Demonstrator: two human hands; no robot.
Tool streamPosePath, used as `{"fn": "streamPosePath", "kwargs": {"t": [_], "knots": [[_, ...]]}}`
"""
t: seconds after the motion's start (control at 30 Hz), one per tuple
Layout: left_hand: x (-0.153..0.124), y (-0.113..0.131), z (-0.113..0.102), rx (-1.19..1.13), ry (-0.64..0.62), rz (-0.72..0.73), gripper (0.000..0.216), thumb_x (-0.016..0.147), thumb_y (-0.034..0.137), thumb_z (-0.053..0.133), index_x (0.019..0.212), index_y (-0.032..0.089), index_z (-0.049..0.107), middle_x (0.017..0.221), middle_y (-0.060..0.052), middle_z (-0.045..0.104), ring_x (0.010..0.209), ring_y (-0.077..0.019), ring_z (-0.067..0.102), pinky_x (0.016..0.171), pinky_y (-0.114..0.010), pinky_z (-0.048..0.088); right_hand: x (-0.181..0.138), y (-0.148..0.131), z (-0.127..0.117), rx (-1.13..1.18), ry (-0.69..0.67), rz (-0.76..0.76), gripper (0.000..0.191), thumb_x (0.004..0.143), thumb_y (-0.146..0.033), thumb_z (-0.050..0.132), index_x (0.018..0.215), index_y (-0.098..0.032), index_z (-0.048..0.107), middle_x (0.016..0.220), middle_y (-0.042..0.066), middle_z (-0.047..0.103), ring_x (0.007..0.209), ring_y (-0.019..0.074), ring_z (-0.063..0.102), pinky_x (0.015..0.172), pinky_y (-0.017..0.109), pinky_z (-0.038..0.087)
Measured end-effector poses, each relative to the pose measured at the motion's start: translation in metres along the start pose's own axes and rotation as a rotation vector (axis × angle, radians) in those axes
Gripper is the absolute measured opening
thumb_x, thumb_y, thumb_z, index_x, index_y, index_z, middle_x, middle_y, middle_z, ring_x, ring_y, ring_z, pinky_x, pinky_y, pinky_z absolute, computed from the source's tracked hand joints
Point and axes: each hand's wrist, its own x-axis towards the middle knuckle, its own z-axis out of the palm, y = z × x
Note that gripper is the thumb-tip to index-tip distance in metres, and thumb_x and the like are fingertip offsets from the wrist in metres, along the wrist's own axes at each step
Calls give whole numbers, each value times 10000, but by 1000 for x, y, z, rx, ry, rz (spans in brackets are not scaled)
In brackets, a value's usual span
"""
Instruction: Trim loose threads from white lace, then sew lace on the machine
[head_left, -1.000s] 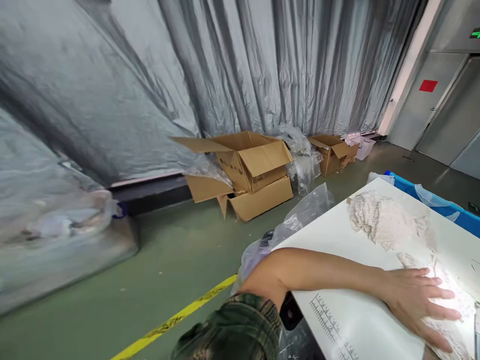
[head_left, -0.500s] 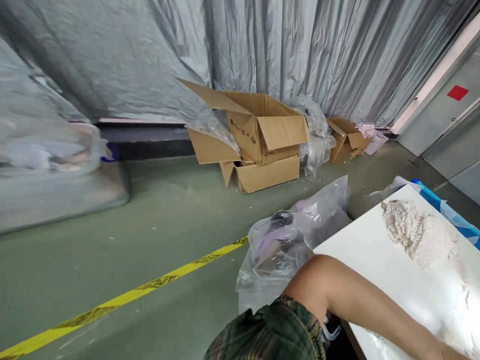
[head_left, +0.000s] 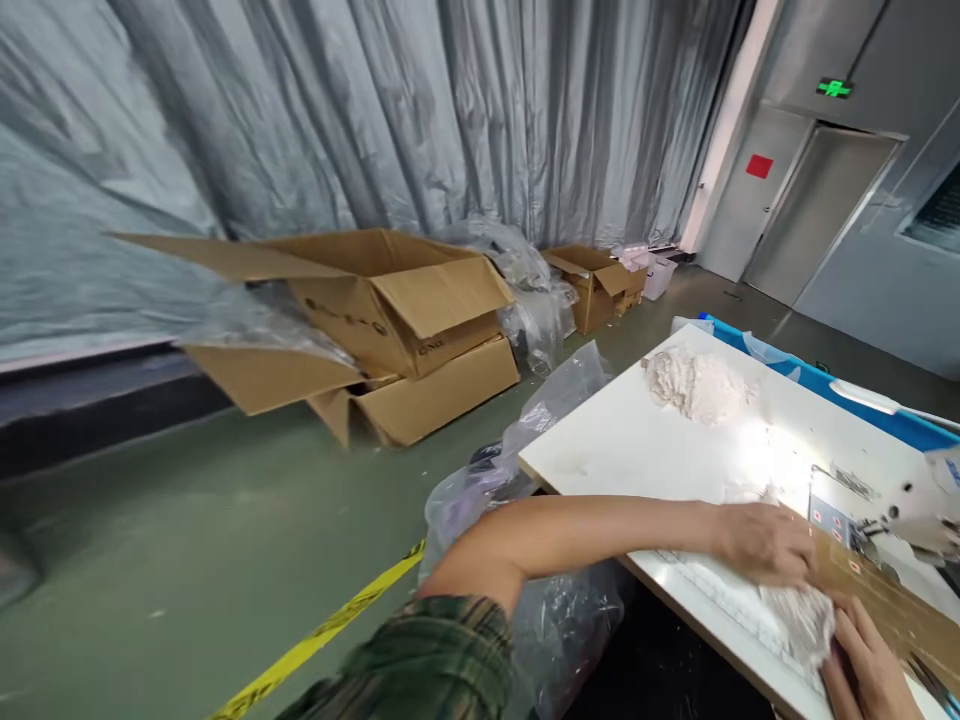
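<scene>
My left hand (head_left: 765, 543) lies on the white table (head_left: 637, 450), fingers curled down onto a piece of fluffy white fabric (head_left: 799, 618) beside a brown cardboard strip (head_left: 885, 600). My right hand (head_left: 870, 670) comes in at the bottom right corner and grips the near edge of the same fabric. A second heap of white fabric (head_left: 697, 385) rests at the table's far corner. The white head of a sewing machine (head_left: 926, 510) shows at the right edge.
Open cardboard boxes (head_left: 382, 320) and clear plastic bags (head_left: 532, 310) stand along a grey curtain. A plastic bag (head_left: 510, 480) sits on the green floor by the table's left end. Yellow tape (head_left: 330, 630) crosses the floor. A blue bin (head_left: 825, 385) lies behind the table.
The view swung back to the right onto the table. My left hand slid from lying flat on the fabric to curling over it, and my right hand has come into view gripping the fabric.
</scene>
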Motion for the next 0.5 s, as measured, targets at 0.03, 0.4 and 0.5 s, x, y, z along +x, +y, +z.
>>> {"fn": "streamPosePath", "kwargs": {"t": [0.03,0.4,0.5], "knots": [[-3,7,2,33,58,-77,201,885,338,656,748,210,729,1118,-74,717,1037,-208,653,901,-328,516,3,-3,-4,16,37,-34,123,929,-197,500,942,-246,612,977,81,638,840,206,667,673,298,580],[-30,137,28,160,606,-875,393,950,430,541,1203,137,610,1181,-140,626,1094,-251,586,927,-416,461,-7,-1,-14,53,450,-246,161,861,-95,508,837,-222,605,902,60,586,804,185,629,671,311,541],[-22,146,32,114,371,-857,540,835,513,688,1252,178,614,1167,-113,643,1059,-262,578,919,-423,442,-11,-6,-14,108,592,-217,175,847,-86,509,808,-221,615,880,58,590,820,197,631,702,339,540]]}}
